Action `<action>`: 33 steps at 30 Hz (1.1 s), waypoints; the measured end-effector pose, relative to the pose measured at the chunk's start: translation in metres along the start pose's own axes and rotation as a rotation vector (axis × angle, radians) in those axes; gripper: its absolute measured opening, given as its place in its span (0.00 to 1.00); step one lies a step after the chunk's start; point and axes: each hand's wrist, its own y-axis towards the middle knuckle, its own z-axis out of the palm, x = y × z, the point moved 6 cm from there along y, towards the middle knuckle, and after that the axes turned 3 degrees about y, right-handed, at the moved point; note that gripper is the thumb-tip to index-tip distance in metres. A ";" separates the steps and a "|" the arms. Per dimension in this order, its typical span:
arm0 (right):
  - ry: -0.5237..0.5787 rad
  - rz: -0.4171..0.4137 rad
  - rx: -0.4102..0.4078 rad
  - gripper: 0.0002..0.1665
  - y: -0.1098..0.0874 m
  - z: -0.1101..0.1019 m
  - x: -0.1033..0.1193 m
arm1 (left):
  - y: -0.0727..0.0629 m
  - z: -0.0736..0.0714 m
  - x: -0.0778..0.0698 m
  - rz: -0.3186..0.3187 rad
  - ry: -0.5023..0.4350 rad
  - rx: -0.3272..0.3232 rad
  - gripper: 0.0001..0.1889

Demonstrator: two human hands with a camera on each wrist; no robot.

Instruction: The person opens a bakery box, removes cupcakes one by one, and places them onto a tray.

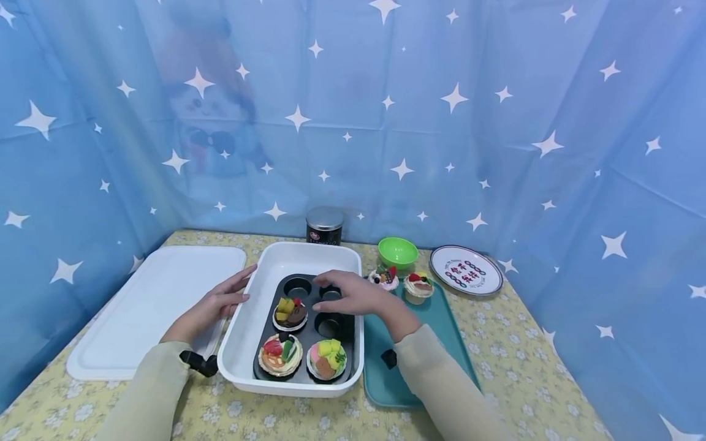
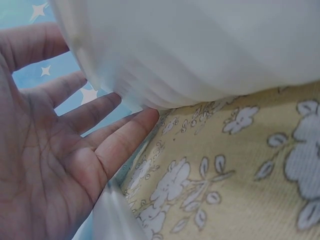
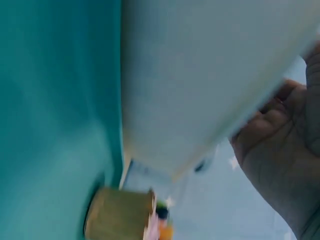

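A white rectangular bin (image 1: 245,367) holds a dark muffin pan (image 1: 304,343). In the pan's left column sit a chocolate cupcake (image 1: 290,315) with yellow fruit and, nearest me, a cream cupcake (image 1: 280,355) with red and green fruit. A pink-and-yellow-topped cupcake (image 1: 326,360) fills the near right cup. My left hand (image 1: 223,300) has its fingers extended against the bin's outer left wall, with fingertips (image 2: 150,117) at its lower edge. Above the pan's right column, my right hand (image 1: 358,294) reaches over the bin's right rim, fingers and thumb apart, nothing between them.
A teal tray (image 1: 391,386) right of the bin carries a fruit-topped cupcake (image 1: 418,288) and a pink-frosted cupcake (image 1: 384,278). Behind stand a green bowl (image 1: 398,252), a round plate (image 1: 466,270) and a black tin (image 1: 324,226). A white lid (image 1: 154,306) lies at left.
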 end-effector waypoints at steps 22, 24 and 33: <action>-0.151 0.017 0.074 0.47 0.020 0.048 0.013 | -0.001 0.002 -0.005 0.069 -0.056 0.059 0.37; -0.149 0.024 0.072 0.46 0.018 0.050 0.011 | -0.001 0.005 -0.003 0.066 -0.058 0.063 0.37; -0.184 0.018 0.051 0.44 0.022 0.051 0.010 | -0.004 0.004 -0.003 0.048 -0.038 0.030 0.37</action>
